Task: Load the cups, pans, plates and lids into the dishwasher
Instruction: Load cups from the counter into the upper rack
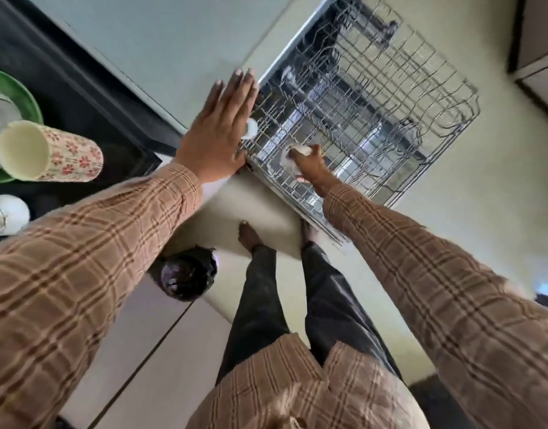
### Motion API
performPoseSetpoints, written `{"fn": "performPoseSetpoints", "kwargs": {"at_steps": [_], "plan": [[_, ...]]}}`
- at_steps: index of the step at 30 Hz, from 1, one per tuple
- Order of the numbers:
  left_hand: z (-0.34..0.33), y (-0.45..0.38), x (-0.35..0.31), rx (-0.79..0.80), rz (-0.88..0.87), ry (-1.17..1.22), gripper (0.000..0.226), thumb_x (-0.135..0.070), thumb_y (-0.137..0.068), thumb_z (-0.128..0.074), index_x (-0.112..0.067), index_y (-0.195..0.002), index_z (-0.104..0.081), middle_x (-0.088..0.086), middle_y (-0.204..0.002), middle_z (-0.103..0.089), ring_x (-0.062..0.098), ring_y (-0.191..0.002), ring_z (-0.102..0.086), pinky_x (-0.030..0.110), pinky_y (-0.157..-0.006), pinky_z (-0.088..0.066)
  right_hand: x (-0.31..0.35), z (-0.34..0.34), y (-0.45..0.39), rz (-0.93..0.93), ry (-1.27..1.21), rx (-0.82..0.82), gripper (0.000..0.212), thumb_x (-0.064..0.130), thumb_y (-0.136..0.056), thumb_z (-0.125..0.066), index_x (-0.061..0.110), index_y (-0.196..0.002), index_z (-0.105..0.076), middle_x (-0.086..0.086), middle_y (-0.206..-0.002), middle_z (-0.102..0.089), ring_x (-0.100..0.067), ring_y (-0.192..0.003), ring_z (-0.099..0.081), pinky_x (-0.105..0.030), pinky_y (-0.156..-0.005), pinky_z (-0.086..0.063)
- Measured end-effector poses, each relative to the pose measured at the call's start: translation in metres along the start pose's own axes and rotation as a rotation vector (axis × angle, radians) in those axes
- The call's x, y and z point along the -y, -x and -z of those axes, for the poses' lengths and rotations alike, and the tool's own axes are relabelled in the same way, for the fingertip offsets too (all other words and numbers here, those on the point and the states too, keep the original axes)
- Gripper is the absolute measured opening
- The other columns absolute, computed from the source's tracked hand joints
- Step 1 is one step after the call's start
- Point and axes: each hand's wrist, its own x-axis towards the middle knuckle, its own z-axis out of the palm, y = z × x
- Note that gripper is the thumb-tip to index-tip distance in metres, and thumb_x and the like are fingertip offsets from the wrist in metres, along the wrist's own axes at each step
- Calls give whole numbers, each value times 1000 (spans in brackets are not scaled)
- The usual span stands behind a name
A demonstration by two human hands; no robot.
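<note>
The dishwasher's wire rack (427, 97) is pulled out over the floor. My right hand (309, 164) reaches down into its near corner and grips a white cup (289, 156). My left hand (221, 125) lies flat with straight fingers over the rack's left edge, beside a small white cup (251, 129) that sits in the rack. On the dark counter at the left stand a tall cream cup with red flowers (50, 150), a green plate (17, 88) and a white cup (6, 213).
Pale cabinet fronts (161, 48) run beside the rack. My bare feet (249, 235) stand on the light floor close to the rack's near corner. A dark round bag (186, 278) hangs by the cabinet under my left arm. More cabinets (538, 41) stand at the far right.
</note>
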Motion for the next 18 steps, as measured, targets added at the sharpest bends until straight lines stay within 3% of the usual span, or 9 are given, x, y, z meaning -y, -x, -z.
{"fn": "performPoseSetpoints", "kwargs": {"at_steps": [2,5,8,11,15,18], "plan": [[-5,-3,0,-16,18,-26,102,-39,-89,-52,-2,-162,9,16,-171,11,33,-158,9,51,-128,-6,-8,-13,-16,-4,53,2,80,36,-91,-71,15,-148,-19,-17,-133,-49,-29,-106,-61,-35,-75,-62],[-13,-6,1,-42,32,-20,99,-41,-91,-49,-3,-162,9,15,-171,9,31,-159,7,50,-128,-8,-15,-34,-37,38,291,-121,82,45,-80,-78,25,-143,-28,-17,-134,-49,-36,-114,-56,-51,-91,-58],[-12,-5,0,-66,52,-11,99,-42,-91,-51,-4,-162,7,14,-172,7,31,-159,6,50,-128,-9,-8,-49,-50,173,461,-192,81,41,-78,-83,18,-141,-38,-15,-128,-47,-34,-113,-53,-47,-98,-51],[-13,-7,-1,-78,54,-5,97,-42,-94,-52,-5,-163,5,13,-172,5,30,-159,5,49,-129,-8,2,-57,-62,212,484,-237,86,44,-74,-87,12,-141,-43,-18,-129,-44,-32,-107,-55,-45,-92,-55],[-13,-7,-2,-83,72,3,94,-43,-96,-51,-5,-163,2,14,-172,2,30,-159,3,48,-129,-8,5,-70,-65,195,410,-307,103,51,-75,-85,3,-150,-34,-29,-152,-33,-45,-129,-50,-51,-102,-49],[-11,-8,-3,-91,69,-7,91,-40,-96,-49,-3,-163,0,15,-172,0,31,-159,1,49,-128,-11,3,-81,-62,214,451,-341,101,53,-74,-85,7,-149,-35,-22,-145,-39,-36,-118,-56,-38,-90,-53]]}}
